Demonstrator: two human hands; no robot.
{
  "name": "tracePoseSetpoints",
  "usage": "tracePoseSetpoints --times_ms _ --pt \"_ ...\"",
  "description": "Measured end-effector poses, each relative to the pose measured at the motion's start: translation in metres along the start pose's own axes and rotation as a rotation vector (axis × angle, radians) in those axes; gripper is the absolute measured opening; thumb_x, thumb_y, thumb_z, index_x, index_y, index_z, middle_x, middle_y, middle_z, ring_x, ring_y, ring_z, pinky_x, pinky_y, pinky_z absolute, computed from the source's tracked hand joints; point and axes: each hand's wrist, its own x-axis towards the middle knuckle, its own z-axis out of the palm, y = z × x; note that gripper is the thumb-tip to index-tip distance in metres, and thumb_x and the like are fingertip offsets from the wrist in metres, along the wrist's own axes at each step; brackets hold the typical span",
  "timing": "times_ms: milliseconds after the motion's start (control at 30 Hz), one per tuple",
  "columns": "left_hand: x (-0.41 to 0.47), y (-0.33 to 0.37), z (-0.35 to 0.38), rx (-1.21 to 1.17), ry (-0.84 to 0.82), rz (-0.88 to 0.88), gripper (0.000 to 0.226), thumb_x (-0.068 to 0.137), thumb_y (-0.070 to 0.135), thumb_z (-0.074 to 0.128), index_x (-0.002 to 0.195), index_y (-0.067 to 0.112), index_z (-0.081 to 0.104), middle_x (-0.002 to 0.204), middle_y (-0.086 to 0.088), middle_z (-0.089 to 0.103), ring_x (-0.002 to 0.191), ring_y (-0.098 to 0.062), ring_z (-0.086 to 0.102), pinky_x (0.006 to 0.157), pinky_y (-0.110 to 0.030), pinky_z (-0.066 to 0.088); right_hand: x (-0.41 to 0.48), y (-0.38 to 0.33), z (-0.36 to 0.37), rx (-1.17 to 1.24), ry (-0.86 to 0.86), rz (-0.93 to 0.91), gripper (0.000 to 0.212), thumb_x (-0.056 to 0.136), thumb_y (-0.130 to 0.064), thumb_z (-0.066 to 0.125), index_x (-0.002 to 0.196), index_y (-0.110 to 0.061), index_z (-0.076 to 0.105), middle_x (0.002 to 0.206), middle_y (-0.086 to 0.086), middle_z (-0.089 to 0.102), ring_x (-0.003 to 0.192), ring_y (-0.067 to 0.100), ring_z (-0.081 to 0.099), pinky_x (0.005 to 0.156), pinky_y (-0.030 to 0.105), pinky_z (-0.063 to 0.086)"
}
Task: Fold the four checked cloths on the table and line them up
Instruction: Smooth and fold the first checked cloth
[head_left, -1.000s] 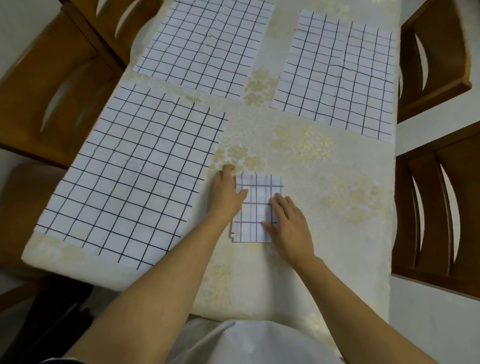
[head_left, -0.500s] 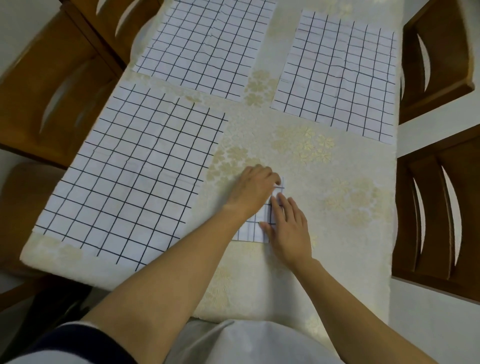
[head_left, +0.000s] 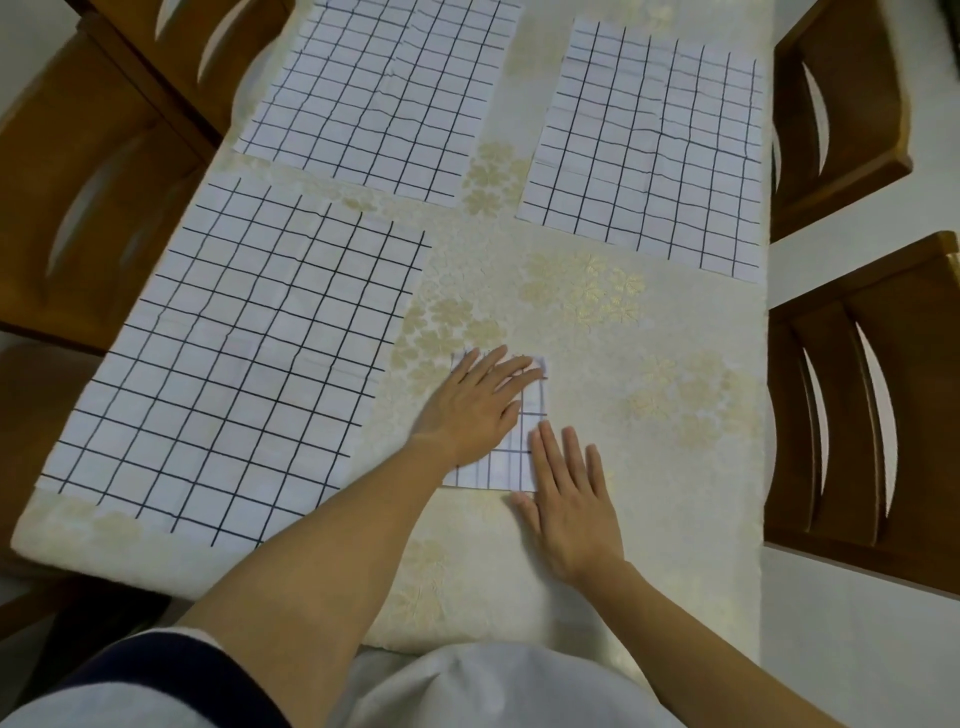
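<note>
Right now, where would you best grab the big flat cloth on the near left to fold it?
Probably by its near edge, coming from the person's side. The near-left cloth lies spread flat on the table, so only its edges can be pinched up, and that edge is closest.

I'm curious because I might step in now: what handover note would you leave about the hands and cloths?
Left hand: flat, pressing the folded cloth.
Right hand: flat, touching its near right edge.
Done: one cloth folded.
Left: near left cloth, far left cloth and far right cloth lie spread flat; fold them, then line up all four.
</note>
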Motion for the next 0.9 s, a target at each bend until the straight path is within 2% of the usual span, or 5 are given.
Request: tracePoseSetpoints --times_ms 133,267,467,700,900 --pt "0.003 0.003 -0.005 0.028 -0.077 -0.051 0.061 0.108 0.052 0.009 0.162 0.03 -0.01 0.17 0.009 -0.009 0.157 -0.017 -0.01 0.127 -0.046 -0.002 -0.005 -0.001 -0.001 0.07 0.057 -0.017 0.069 0.106 -0.056 0.015 0.161 -0.015 0.013 0.169 0.003 0.005 0.156 0.027 0.0 0.124 0.047 0.003" --pt "0.01 0.009 -0.016 0.004 -0.129 -0.079 0.062 0.11 0.049 0.018 0.163 0.025 -0.003 0.171 0.005 0.0 0.157 -0.02 -0.001 0.128 -0.043 0.001 0.01 -0.007 -0.017 0.283 0.294 0.154 0.049 0.102 -0.041 0.045 0.139 -0.011 0.054 0.13 0.009 0.061 0.117 0.031 0.057 0.098 0.041 0.044" --pt "0.051 0.003 -0.05 -0.053 -0.144 0.132 0.062 0.098 0.033 0.064 0.154 0.029 0.038 0.164 -0.001 0.03 0.147 -0.026 0.032 0.121 -0.042 0.025 0.054 -0.012 -0.047 0.458 0.142 0.562 0.051 0.088 -0.053 0.067 0.123 -0.016 0.055 0.116 0.003 0.062 0.109 0.025 0.058 0.094 0.04 0.044" --pt "0.086 0.004 -0.08 0.015 -0.355 0.208 0.037 0.088 0.029 0.077 0.122 0.028 0.063 0.14 0.004 0.049 0.12 -0.022 0.051 0.092 -0.037 0.046 0.074 0.0 -0.055 0.423 -0.015 0.531 0.026 0.087 -0.051 0.07 0.082 -0.028 0.06 0.09 -0.003 0.065 0.092 0.022 0.061 0.083 0.04 0.048" --pt "0.083 -0.012 -0.088 -0.283 -0.43 -0.029 0.017 0.099 0.033 0.063 0.112 0.024 0.069 0.115 0.002 0.065 0.104 -0.019 0.061 0.088 -0.037 0.051 0.078 0.04 -0.084 0.636 0.005 0.373 0.013 0.09 -0.03 0.074 0.087 -0.02 0.067 0.076 -0.007 0.067 0.069 0.009 0.061 0.06 0.018 0.043"
